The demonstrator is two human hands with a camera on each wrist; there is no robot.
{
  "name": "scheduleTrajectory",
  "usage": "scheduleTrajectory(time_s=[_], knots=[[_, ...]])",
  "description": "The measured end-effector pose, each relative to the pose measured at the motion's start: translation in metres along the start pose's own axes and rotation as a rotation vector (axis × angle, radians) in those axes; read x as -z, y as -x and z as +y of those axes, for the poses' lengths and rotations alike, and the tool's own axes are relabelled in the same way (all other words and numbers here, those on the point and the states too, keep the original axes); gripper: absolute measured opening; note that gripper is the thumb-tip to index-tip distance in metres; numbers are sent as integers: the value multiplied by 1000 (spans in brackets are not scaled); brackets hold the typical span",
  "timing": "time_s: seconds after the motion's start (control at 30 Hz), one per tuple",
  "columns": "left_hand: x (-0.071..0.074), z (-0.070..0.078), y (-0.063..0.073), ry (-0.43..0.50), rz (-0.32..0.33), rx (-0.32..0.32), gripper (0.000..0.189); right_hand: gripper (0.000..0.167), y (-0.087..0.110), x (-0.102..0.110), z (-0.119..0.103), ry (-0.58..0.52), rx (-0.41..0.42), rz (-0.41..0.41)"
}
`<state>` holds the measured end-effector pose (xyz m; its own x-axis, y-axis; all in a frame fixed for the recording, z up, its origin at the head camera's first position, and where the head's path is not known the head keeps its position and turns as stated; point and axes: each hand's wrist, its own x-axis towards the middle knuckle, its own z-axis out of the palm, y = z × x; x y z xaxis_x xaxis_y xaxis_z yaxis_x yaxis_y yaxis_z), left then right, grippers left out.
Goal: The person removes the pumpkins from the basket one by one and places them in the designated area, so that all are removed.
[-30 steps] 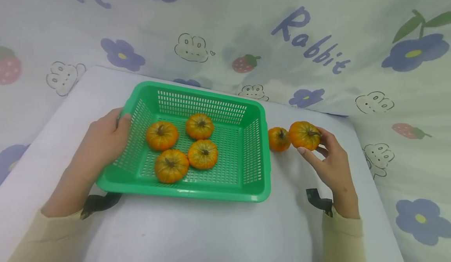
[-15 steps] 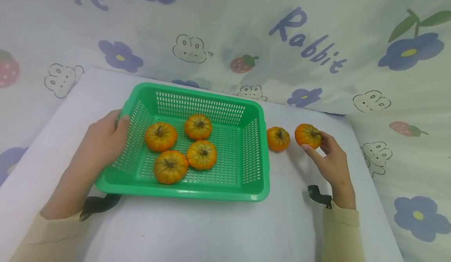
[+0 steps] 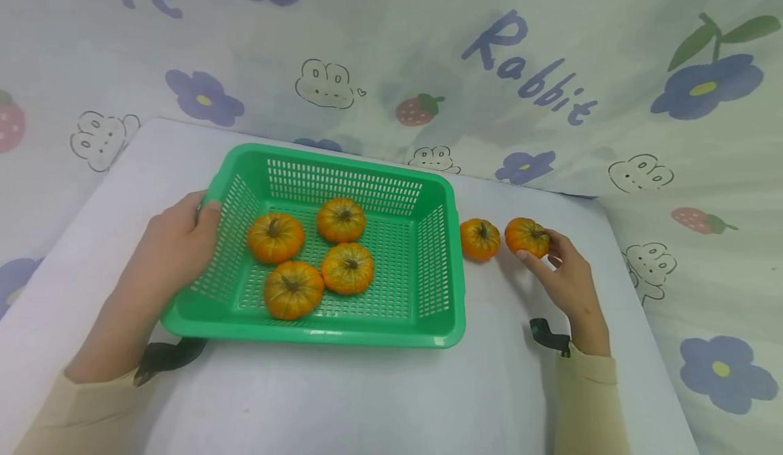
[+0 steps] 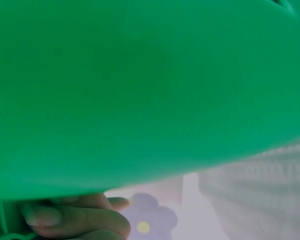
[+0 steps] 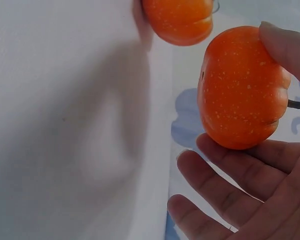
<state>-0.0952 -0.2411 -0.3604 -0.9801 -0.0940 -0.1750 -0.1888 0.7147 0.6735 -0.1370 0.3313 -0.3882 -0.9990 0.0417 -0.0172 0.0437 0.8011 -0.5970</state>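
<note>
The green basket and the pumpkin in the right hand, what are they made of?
The green basket looks like smooth, slightly glossy plastic: its front edge catches the light and its walls have neat slots. The pumpkin in the right hand has smooth, speckled orange skin with soft ribs and a dark stem. It could be real or an imitation, maybe foam; I can't tell.

The right wall (image 3: 433,264) of the green basket (image 3: 306,334) bars a low path from the right hand (image 3: 569,278) to the 4 pumpkins (image 3: 348,268) inside; 1 loose pumpkin (image 3: 480,240) stands between. Room lies open above that wall and along the near tabletop (image 3: 367,400), while the left hand (image 3: 177,241) blocks part of the left rim (image 3: 223,171).
</note>
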Motion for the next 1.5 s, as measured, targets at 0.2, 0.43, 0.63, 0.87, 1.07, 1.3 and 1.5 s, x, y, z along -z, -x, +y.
scheduleTrajectory(time_s=[0.2, 0.43, 0.63, 0.87, 1.07, 1.3, 1.5], knots=[[0, 1, 1, 4, -1, 1, 69, 91, -1, -3, 3, 6, -12, -23], [-2, 1, 1, 18, -2, 0, 70, 92, -2, -6, 6, 28, -28, -56], [-2, 1, 1, 15, -1, -1, 70, 93, -2, -8, 6, 24, -33, -83], [0, 1, 1, -2, 0, 10, 70, 96, -4, -12, 5, 35, -35, -122], [0, 2, 2, 9, -2, 8, 69, 97, -5, -13, 5, 67, -55, -168], [0, 1, 1, 13, -1, 7, 69, 99, -6, -16, 7, 92, -55, -207], [-1, 1, 1, 19, 2, 4, 69, 101, -6, -17, 7, 127, -42, -222]])
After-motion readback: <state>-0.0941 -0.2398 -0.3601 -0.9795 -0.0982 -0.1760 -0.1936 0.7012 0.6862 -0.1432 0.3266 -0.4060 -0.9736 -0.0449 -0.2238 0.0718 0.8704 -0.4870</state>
